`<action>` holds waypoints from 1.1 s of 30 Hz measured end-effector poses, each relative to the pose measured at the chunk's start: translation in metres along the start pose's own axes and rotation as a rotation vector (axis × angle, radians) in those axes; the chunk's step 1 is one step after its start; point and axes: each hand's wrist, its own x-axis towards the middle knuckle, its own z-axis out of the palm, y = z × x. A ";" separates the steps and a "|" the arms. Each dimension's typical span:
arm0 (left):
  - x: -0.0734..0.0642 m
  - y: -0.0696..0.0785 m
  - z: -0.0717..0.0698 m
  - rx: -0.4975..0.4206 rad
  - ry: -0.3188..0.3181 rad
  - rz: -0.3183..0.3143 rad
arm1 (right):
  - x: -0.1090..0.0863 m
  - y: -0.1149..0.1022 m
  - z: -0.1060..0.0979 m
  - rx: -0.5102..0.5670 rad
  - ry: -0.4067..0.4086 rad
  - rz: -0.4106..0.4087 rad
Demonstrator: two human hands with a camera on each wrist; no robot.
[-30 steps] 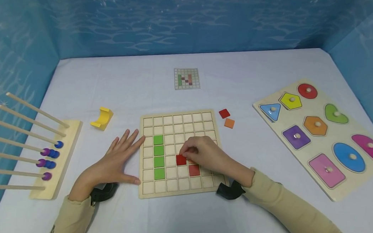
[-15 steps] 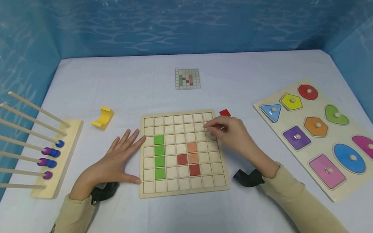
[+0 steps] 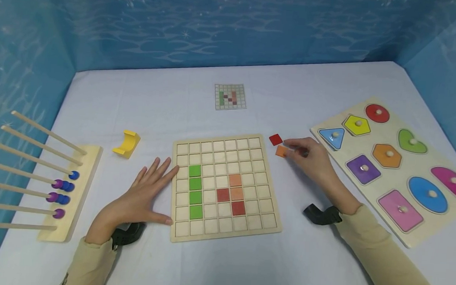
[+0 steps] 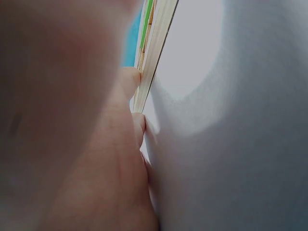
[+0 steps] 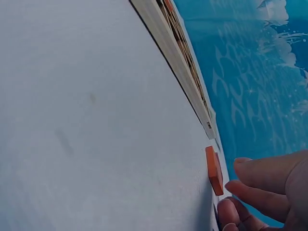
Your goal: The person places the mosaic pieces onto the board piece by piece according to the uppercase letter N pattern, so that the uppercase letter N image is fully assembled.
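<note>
A wooden grid board [image 3: 259, 140] lies in the middle of the table in the head view. It holds a column of several green tiles [image 3: 195, 197], two light orange tiles [image 3: 235, 193] and two red tiles [image 3: 222, 195]. Along its left edge my left hand [image 3: 140, 200] rests with fingers spread, thumb and fingertips at the rim. Off the board's right side lie a loose orange tile [image 3: 281, 151] and a loose red tile [image 3: 275, 139]. My right hand [image 3: 309, 158] reaches to the orange tile [image 5: 214, 171], thumb and fingers apart beside it in the right wrist view.
A small pattern card [image 3: 230, 97] lies behind the board. To the right is a knobbed shape puzzle [image 3: 336, 164]; to the left, a bead rack [image 3: 77, 198] with long pegs pointing left. A yellow curved block [image 3: 127, 145] sits between rack and board. Blue cloth [image 3: 235, 25] surrounds the table.
My right hand has left the red tile on the board and moved right and back to the loose orange tile. My left hand stays at the board's edge.
</note>
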 end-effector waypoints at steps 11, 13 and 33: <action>0.000 0.000 0.001 0.001 0.004 -0.001 | 0.002 0.005 0.008 -0.057 0.021 -0.085; 0.000 0.000 0.001 0.000 0.011 0.004 | 0.002 0.006 0.009 -0.065 0.031 -0.100; 0.000 0.000 0.000 -0.001 0.018 0.011 | -0.001 -0.012 0.000 0.031 0.037 -0.116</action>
